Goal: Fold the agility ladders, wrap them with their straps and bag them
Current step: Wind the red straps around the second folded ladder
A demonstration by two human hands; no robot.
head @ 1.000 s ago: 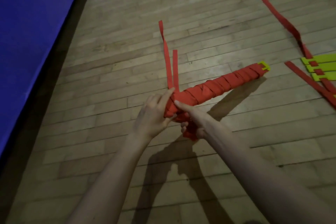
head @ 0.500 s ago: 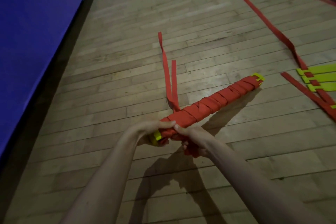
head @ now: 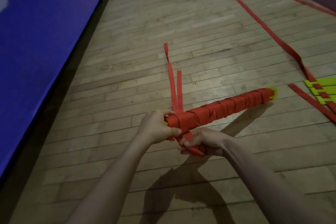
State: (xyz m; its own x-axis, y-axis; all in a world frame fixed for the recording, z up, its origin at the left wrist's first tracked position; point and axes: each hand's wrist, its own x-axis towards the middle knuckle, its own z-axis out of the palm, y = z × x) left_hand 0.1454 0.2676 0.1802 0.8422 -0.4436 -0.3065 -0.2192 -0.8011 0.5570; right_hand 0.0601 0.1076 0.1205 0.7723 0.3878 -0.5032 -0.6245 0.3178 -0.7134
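Note:
A folded agility ladder bundle [head: 221, 109], wound tightly in red strap with yellow rung ends showing, is held above the wooden floor, slanting up to the right. My left hand [head: 156, 125] grips its near end. Just below the bundle, my right hand [head: 201, 142] pinches a red strap end [head: 189, 136] that comes off it. Two loose strap tails [head: 175, 89] run from the bundle's near end away across the floor.
A second ladder lies at the right, with yellow rungs [head: 321, 89] stacked and long red straps [head: 254, 16] trailing far up the wooden floor [head: 127, 60]. A blue mat [head: 40, 42] borders the left side. A dark red wall edges the top right.
My left hand slid from the top of the bundle to grip its near end. My right hand moved under the bundle and now holds a strap end. The view tilted upward.

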